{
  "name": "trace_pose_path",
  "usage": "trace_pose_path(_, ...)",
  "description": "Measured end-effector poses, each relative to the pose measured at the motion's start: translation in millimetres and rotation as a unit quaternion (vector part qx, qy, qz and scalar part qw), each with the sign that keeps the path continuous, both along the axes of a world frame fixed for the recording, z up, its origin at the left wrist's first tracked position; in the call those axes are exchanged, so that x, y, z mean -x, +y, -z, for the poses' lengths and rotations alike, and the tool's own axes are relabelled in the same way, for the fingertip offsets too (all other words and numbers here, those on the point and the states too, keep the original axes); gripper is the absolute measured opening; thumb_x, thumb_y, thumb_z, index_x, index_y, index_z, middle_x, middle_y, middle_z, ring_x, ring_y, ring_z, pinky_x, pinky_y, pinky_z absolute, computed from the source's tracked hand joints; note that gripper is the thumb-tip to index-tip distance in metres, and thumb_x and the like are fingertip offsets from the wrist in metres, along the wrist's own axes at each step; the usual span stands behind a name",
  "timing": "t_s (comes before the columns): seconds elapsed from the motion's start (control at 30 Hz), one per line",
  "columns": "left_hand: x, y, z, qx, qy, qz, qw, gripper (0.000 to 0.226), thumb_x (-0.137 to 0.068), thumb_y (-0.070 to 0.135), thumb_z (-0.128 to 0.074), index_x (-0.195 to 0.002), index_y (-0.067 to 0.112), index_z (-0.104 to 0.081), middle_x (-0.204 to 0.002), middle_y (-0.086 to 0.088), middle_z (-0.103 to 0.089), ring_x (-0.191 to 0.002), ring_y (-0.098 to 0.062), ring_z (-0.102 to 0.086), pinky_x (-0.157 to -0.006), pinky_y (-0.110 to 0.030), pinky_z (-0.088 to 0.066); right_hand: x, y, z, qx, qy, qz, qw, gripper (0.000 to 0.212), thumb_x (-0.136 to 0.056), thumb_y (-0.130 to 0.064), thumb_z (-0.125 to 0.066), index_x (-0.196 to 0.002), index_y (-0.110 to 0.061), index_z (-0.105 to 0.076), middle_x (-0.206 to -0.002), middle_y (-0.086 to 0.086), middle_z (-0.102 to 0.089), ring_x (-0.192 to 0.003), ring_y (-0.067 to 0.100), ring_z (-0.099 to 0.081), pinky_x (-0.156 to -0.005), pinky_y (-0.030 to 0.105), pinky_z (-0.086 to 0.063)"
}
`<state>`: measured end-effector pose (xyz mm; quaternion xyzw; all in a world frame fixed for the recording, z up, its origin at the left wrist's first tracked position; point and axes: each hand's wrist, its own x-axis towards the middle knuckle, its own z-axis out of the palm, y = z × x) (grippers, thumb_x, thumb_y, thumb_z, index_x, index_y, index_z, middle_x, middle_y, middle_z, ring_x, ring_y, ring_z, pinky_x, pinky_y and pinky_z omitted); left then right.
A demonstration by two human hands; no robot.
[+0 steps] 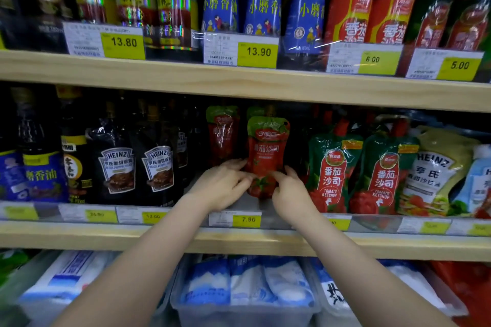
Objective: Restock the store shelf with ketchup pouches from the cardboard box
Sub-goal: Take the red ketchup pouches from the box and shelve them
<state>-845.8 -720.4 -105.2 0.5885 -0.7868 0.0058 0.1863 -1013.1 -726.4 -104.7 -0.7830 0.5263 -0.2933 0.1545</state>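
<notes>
Ketchup pouch [267, 151] — red body, green top band, standing upright on the middle shelf [239, 240], its base just behind the yellow 7.90 price tag [246, 220]. It is held at its lower part from both sides.

Left hand [223, 186] — reaches in from the lower left, forearm bare and angled up across the shelf edge. Fingers curl toward the pouch's lower left edge and pinch it, thumb underneath.

Right hand [289, 191] — comes in from the lower right, forearm likewise bare. Index finger and thumb close on the pouch's lower right corner; the remaining fingers are curled behind.

The pouch sits between the two hands, its top rising well above them.

Second ketchup pouch [222, 135] — same design, upright, just to the left and farther back in the shadow. A third green top shows directly behind the held one.

Neighbours on the same shelf: two green-and-red tomato ketchup pouches [358, 172] just to the right, red spouts up; a Heinz salad dressing pouch [435, 170] beyond them; two black Heinz pepper sauce pouches [138, 164] to the left, near dark bottles.

Upper shelf: blue-labelled sesame oil bottles [263, 5] at centre, red ketchup bottles [372, 8] at right, price tags reading 13.80, 13.90, 6.00 and 5.00.

Below: clear bins holding white and blue bags [247, 281].
</notes>
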Motion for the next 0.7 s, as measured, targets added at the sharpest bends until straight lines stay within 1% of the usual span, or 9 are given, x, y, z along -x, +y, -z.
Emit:
trace_pose_path(0.07, -1.5, 9.8, 1.0, 0.026, 0.040, -0.023, 0.999, 0.035, -0.094, 0.039, -0.037, -0.118, 0.031, -0.061, -0.148, 0.000, -0.037, -0.137, -0.016, -0.029, -0.106, -0.032, -0.033, 4.1, 10.6, -1.1, 0.011, -0.010, -0.021, 1.000, 0.049, -0.087, 0.000, -0.038, -0.134, -0.014, -0.044, -0.154, 0.017, -0.015, -0.138, 0.031, -0.027, -0.108, 0.020, -0.020)
trace_pose_path(0.17, -2.2, 40.1, 12.7, 0.085, 0.079, -0.004, 0.993, 0.035, -0.084, 0.036, -0.046, -0.109, 0.021, -0.066, -0.138, -0.001, -0.050, -0.130, -0.016, -0.041, -0.105, -0.036, -0.037, 22.0, 37.7, 3.9, 0.057, -0.016, -0.098, 0.993, 0.050, -0.085, 0.000, -0.043, -0.133, -0.015, -0.046, -0.152, 0.009, -0.023, -0.138, 0.017, -0.027, -0.102, 0.006, -0.015)
trace_pose_path(0.23, 0.2, 69.6, 32.1, 0.111, 0.084, 0.022, 0.990, 0.037, -0.081, 0.030, -0.051, -0.112, 0.015, -0.065, -0.133, -0.004, -0.055, -0.126, -0.019, -0.047, -0.106, -0.040, -0.038, 35.8, 63.6, 17.9, 0.081, -0.022, -0.160, 0.984, 0.047, -0.085, 0.000, -0.044, -0.128, -0.017, -0.051, -0.147, -0.001, -0.031, -0.131, 0.003, -0.031, -0.099, -0.003, -0.015)
trace_pose_path(0.27, 2.2, 85.2, 44.8, 0.126, 0.080, 0.028, 0.988, 0.041, -0.081, 0.031, -0.051, -0.116, 0.014, -0.063, -0.133, -0.004, -0.055, -0.125, -0.020, -0.047, -0.109, -0.041, -0.034, 42.6, 77.2, 29.4, 0.081, -0.023, -0.188, 0.979, 0.045, -0.086, -0.001, -0.044, -0.127, -0.018, -0.052, -0.144, -0.006, -0.033, -0.127, -0.004, -0.030, -0.099, -0.003, -0.015)
trace_pose_path(0.33, 7.5, 114.9, 71.5, 0.150, 0.082, 0.034, 0.985, 0.046, -0.082, 0.032, -0.051, -0.124, 0.014, -0.058, -0.137, -0.003, -0.051, -0.129, -0.017, -0.043, -0.113, -0.038, -0.026, 55.9, 101.0, 60.7, 0.064, -0.005, -0.225, 0.972, 0.044, -0.086, -0.006, -0.042, -0.126, -0.020, -0.052, -0.140, -0.014, -0.033, -0.125, -0.010, -0.029, -0.102, -0.001, -0.016)
trace_pose_path(0.43, 13.0, 152.7, 117.3, 0.128, 0.132, 0.024, 0.983, 0.044, -0.084, 0.032, -0.051, -0.124, 0.016, -0.056, -0.135, 0.003, -0.049, -0.129, -0.012, -0.040, -0.111, -0.031, -0.028, 70.9, 126.1, 114.5, -0.005, 0.035, -0.246, 0.969, 0.042, -0.088, -0.011, -0.042, -0.129, -0.022, -0.049, -0.140, -0.016, -0.028, -0.131, -0.003, -0.030, -0.104, 0.002, -0.018)
trace_pose_path(0.53, 16.8, 180.7, 165.9, 0.058, 0.161, 0.001, 0.985, 0.042, -0.083, 0.033, -0.050, -0.122, 0.019, -0.057, -0.132, 0.007, -0.050, -0.126, -0.009, -0.042, -0.107, -0.028, -0.033, 81.5, 137.2, 160.6, -0.078, 0.064, -0.233, 0.967, 0.043, -0.090, -0.013, -0.043, -0.130, -0.025, -0.046, -0.145, -0.009, -0.032, -0.132, 0.006, -0.036, -0.105, 0.010, -0.023)
trace_pose_path(0.63, 20.9, 197.9, 206.9, 0.000, 0.133, -0.018, 0.991, 0.041, -0.083, 0.034, -0.052, -0.120, 0.018, -0.060, -0.128, 0.002, -0.056, -0.120, -0.015, -0.051, -0.101, -0.034, -0.042, 86.8, 141.8, 196.7, -0.128, 0.078, -0.217, 0.964, 0.042, -0.089, -0.011, -0.047, -0.130, -0.022, -0.047, -0.144, -0.004, -0.036, -0.131, 0.011, -0.039, -0.106, 0.013, -0.024)
trace_pose_path(0.7, 20.1, 204.6, 228.6, -0.033, 0.086, -0.025, 0.995, 0.041, -0.081, 0.034, -0.056, -0.119, 0.018, -0.061, -0.126, 0.000, -0.058, -0.116, -0.019, -0.054, -0.102, -0.038, -0.041, 88.0, 144.8, 216.6, -0.155, 0.084, -0.224, 0.959, 0.040, -0.090, -0.013, -0.050, -0.129, -0.019, -0.049, -0.144, -0.005, -0.034, -0.131, 0.011, -0.039, -0.108, 0.014, -0.025)
